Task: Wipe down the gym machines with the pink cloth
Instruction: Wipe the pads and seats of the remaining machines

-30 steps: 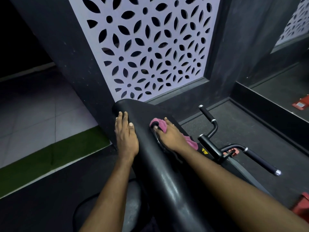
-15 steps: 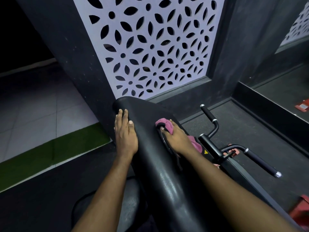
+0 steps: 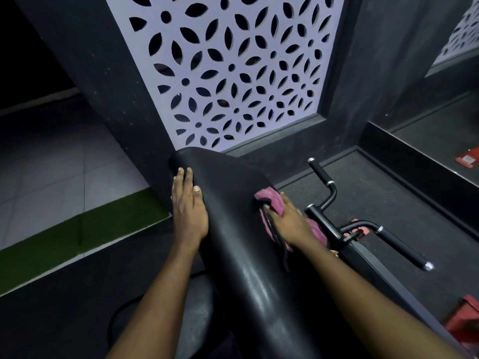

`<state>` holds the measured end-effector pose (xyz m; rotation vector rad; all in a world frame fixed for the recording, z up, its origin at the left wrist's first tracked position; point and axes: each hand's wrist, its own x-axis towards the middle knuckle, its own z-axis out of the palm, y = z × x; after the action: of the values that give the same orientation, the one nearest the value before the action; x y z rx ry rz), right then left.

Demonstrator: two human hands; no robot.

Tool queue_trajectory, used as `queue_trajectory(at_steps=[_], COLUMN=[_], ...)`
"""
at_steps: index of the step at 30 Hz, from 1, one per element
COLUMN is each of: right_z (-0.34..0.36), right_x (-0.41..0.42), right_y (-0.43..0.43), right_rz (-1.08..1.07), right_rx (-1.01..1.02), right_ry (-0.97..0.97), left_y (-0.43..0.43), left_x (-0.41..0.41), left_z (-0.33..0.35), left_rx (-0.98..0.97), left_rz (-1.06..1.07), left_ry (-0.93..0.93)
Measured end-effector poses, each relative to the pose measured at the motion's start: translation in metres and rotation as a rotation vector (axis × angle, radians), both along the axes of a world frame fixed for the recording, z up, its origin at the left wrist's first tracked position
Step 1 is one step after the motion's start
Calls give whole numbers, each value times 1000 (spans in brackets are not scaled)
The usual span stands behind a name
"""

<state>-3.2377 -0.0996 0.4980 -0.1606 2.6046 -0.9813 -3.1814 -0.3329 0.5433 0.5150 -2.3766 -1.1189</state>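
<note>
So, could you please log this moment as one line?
left hand flat on black pad | right hand holds pink cloth against pad's right side

- A lilac panel [image 3: 233,73], pierced with a petal pattern, is set in a dark speckled wall [image 3: 103,73].
- A green turf strip [image 3: 77,237] is laid between pale floor tiles [image 3: 51,172] and black rubber flooring [image 3: 388,198].
- A mirror [image 3: 440,130] is mounted at the right.
- A red object [image 3: 464,320] is located on the flooring at lower right; its type cannot be determined.
</note>
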Motion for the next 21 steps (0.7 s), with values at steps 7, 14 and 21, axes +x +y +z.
queue_trajectory(at_steps=[7,14,21], right_z=[-5,-39,-50], right_x=[-42,-11,-63], right_y=[-2,37,23], right_rz=[-105,-124,-225], right_rx=[52,60,43], right_ry=[-99,-122,-213], left_y=[0,1,-1], left_x=[-3,1,-2], left_z=[0,2,-2], left_rx=[8,4,-1], left_rz=[4,9,19], left_ry=[9,-6,16])
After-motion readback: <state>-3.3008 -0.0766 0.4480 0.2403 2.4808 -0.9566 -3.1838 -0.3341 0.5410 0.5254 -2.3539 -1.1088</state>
